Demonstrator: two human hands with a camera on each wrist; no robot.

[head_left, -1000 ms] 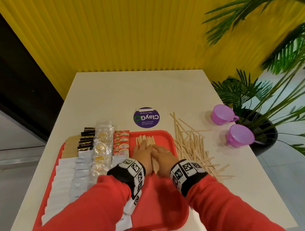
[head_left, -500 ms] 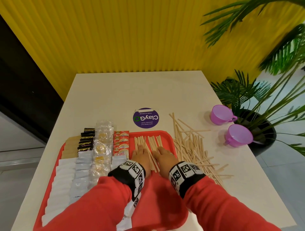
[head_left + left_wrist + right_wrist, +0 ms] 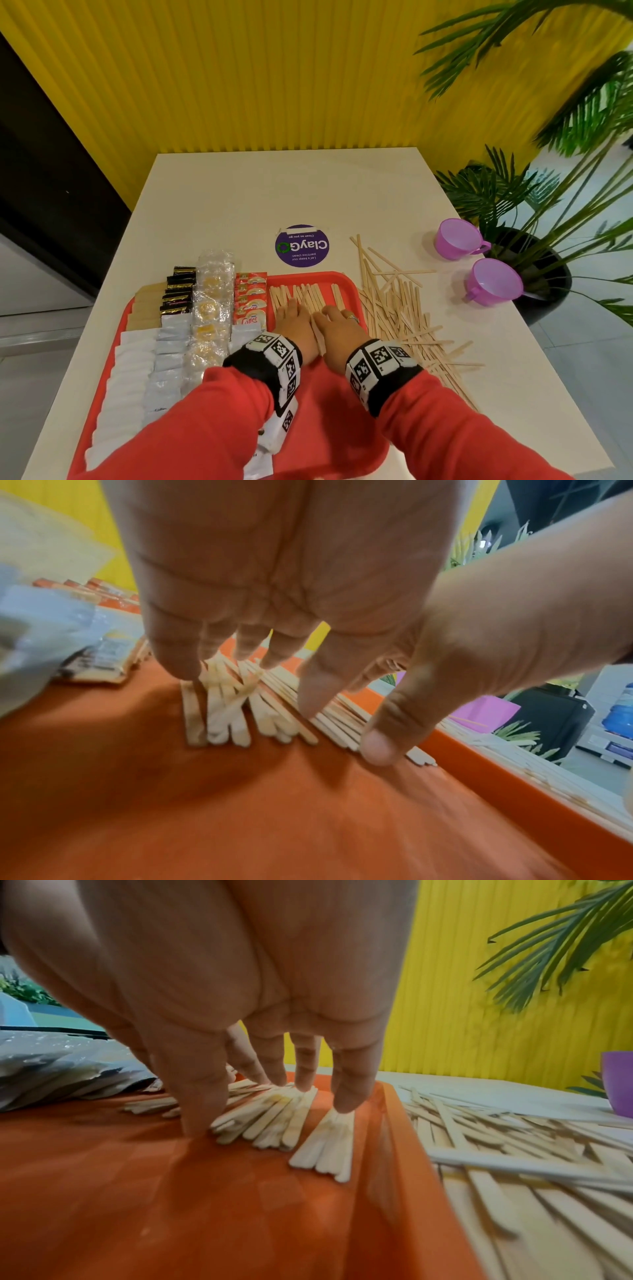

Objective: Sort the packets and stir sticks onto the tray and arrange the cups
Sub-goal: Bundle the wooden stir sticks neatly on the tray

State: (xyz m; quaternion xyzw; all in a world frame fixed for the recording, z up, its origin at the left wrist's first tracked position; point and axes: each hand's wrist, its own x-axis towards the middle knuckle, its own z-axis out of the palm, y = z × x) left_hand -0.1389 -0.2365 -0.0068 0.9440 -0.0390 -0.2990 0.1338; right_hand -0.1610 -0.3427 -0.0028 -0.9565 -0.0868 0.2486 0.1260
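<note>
A red tray [image 3: 342,404] lies at the table's near edge. Rows of packets [image 3: 209,308] fill its left half: white, black, clear and red ones. Wooden stir sticks [image 3: 308,294] lie side by side at the tray's far right. Both hands lie flat on their near ends with straight fingers. My left hand [image 3: 291,313] [image 3: 240,653] presses the left sticks. My right hand [image 3: 334,317] [image 3: 291,1080] presses the right sticks, its little finger on a small separate group [image 3: 329,1145]. A loose pile of sticks [image 3: 397,308] lies on the table right of the tray. Two purple cups [image 3: 455,238] [image 3: 495,286] stand at the right edge.
A round purple sticker [image 3: 301,245] is on the white table [image 3: 274,192] beyond the tray. A potted palm [image 3: 534,212] stands just off the right edge by the cups. A yellow ribbed wall [image 3: 274,85] closes off the back.
Both hands slid back toward me along the tray's sticks. The bunch spread out flat, with a small group now apart at the right.
</note>
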